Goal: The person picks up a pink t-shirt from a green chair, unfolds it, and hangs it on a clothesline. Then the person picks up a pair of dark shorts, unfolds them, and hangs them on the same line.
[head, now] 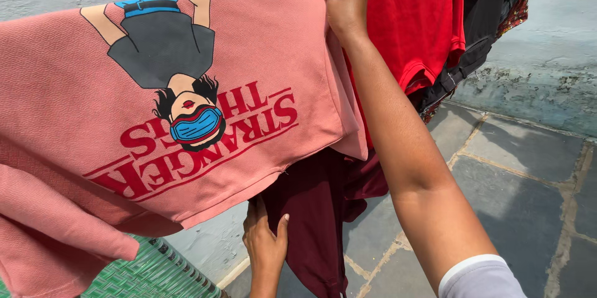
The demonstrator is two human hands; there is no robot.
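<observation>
We find the pink printed T-shirt [261,43] draped over a line along the wall, its printed figure upside down, its hem hanging loose on our side. The right hand [343,0] is closed on the shirt's upper edge, fingers pinching the cloth where it folds over the line, just beside a red shirt [423,18] already hung. The left hand [264,242] is lower down, its fingers pressed against a dark maroon garment [323,211] that hangs below and behind the pink shirt; we cannot tell whether it is gripping the cloth or only resting flat on it. Further along the line hang dark garments [491,5]. A green woven basket [155,270] sits at the lower left, over a stone-paved floor [516,167]. We judge the pink shirt largely placed but not yet smoothed out; no pegs are visible.
</observation>
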